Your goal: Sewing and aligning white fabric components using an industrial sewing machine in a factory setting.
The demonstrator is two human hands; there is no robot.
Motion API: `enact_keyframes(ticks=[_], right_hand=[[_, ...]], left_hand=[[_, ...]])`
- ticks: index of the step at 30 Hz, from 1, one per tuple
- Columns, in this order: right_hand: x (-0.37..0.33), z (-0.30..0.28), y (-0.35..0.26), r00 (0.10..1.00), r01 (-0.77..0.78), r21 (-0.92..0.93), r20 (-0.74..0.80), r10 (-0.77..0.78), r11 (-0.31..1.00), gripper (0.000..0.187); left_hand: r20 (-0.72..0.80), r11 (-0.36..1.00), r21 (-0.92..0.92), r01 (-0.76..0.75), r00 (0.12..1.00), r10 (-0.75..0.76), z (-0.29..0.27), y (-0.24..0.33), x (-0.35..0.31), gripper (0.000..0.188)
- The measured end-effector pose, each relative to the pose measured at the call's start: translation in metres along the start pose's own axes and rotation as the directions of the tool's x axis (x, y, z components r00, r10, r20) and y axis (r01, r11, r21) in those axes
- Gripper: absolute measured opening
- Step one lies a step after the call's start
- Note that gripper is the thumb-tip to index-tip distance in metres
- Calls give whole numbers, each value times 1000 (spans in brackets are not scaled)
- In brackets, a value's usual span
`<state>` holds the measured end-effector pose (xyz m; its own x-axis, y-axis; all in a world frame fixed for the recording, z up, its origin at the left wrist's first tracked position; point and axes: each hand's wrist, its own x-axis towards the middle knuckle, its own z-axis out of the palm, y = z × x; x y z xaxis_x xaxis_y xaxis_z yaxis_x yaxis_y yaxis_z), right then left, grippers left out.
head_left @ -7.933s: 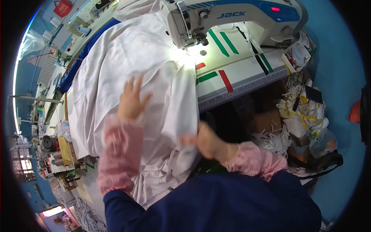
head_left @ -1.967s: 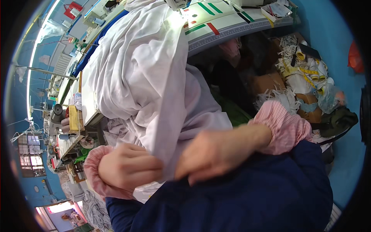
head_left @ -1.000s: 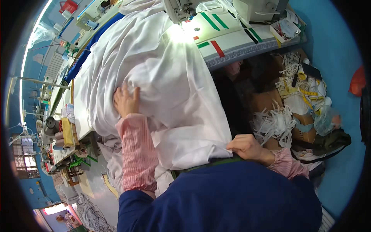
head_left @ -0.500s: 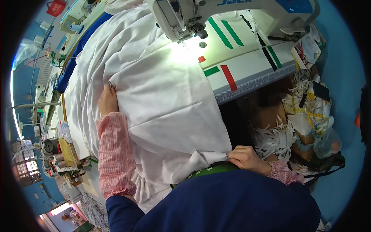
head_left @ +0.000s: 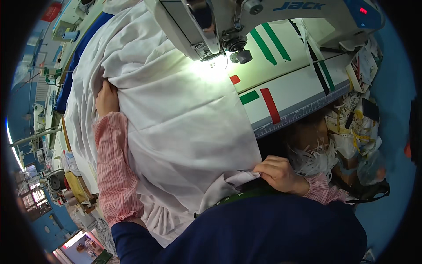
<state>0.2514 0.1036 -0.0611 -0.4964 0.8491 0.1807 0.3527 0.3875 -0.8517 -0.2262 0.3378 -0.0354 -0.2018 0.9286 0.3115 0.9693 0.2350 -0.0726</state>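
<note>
A large white cloth lies spread over the sewing table, its far end lit under the head of a white sewing machine. My left hand rests on the cloth's left side, fingers partly tucked under a fold. My right hand pinches the cloth's near right corner by my lap, below the table edge. Both forearms wear pink striped sleeves. The needle area is a bright glare and hard to read.
The pale table top carries green and red tape strips and a ruler along its front edge. A heap of scraps, paper strips and bags sits at the right. Other machines and workbenches line the left.
My left hand has slid up along the cloth toward the machine. The cloth is now spread flatter, its far end under the machine head. My right hand stays at the near corner.
</note>
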Motion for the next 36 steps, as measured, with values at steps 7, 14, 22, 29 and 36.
enact_keyframes(ticks=[7, 14, 22, 29, 36], right_hand=[[32, -11, -3, 996, 20, 4, -83, -20, 1000, 25], [65, -20, -7, 979, 115, -208, -145, -146, 971, 24], [104, -32, -8, 968, 165, -269, -141, -208, 949, 30], [141, -41, 1, 983, 107, -251, -120, -141, 962, 23], [177, -38, 7, 962, 109, -247, -216, -164, 963, 12]], left_hand=[[43, 994, 80, 69, 996, -72, 18, -6, 54, 34], [161, 988, 93, 123, 977, -137, 27, -6, 100, 43], [190, 988, 96, 122, 972, -139, 35, -11, 139, 45], [156, 991, 86, 102, 981, -114, 40, -11, 165, 48], [134, 995, 51, 81, 987, -87, 51, -15, 188, 51]])
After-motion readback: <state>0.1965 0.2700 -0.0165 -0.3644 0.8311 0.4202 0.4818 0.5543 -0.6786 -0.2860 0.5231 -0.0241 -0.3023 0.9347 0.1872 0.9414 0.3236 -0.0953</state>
